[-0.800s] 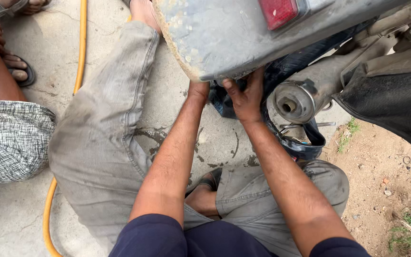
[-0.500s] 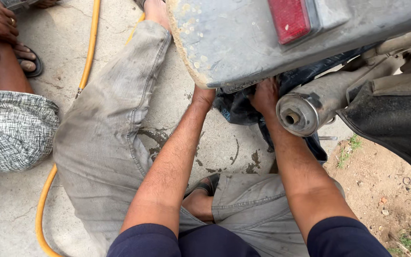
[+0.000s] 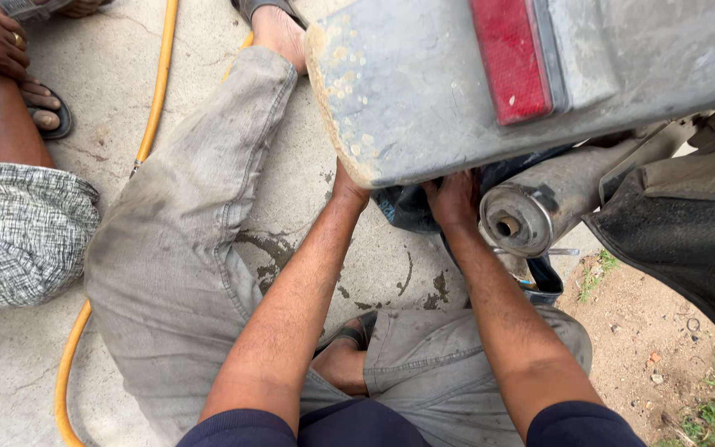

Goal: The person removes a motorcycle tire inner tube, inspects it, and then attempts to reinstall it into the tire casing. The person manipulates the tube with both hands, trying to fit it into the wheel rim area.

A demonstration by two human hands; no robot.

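Both hands reach forward under the grey rear mudguard (image 3: 424,91). The left hand (image 3: 347,189) is mostly hidden, its grip untellable. The right hand (image 3: 453,201), beside the exhaust pipe (image 3: 531,211), presses dark cloth (image 3: 403,211), fingers hidden.

Dusty grey mudguard (image 3: 457,91), red reflector (image 3: 511,58), overhead.

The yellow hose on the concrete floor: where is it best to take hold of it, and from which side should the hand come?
Probably from above, on the bare straight stretch of the yellow hose beside the grey trouser leg. It lies flat and round on the concrete floor, so fingers can pinch across it. Lower down it runs under the leg's edge. Both the left hand and right hand reach under the grey vehicle panel.
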